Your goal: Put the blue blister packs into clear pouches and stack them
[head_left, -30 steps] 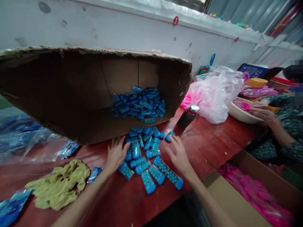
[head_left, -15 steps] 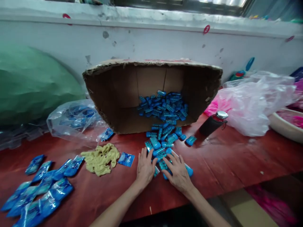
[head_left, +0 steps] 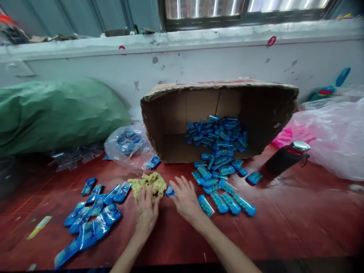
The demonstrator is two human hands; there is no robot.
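Note:
My left hand (head_left: 146, 210) has its fingers spread at the front edge of a crumpled yellow-green cloth (head_left: 150, 182), with nothing gripped. Fingers apart, my right hand (head_left: 184, 199) partly covers a small blue packet (head_left: 170, 190) on the red table (head_left: 170, 242). Right of it, several clear and blue capsule-shaped containers with small beads lie in a row (head_left: 231, 203). More containers (head_left: 218, 132) spill from a cardboard box (head_left: 176, 113) lying on its side. Several filled blue packets (head_left: 98, 223) are spread out left of my left hand.
A clear bag of blue packets (head_left: 127, 142) lies left of the box, before a large green sack (head_left: 62, 113). To the right are a dark bottle (head_left: 284, 159) and a plastic bag with pink contents (head_left: 327, 136).
Both hands have moved left, away from the containers, to the cloth and the small packet. The camera view has turned left. Larger containers now show in a row where my hands were.

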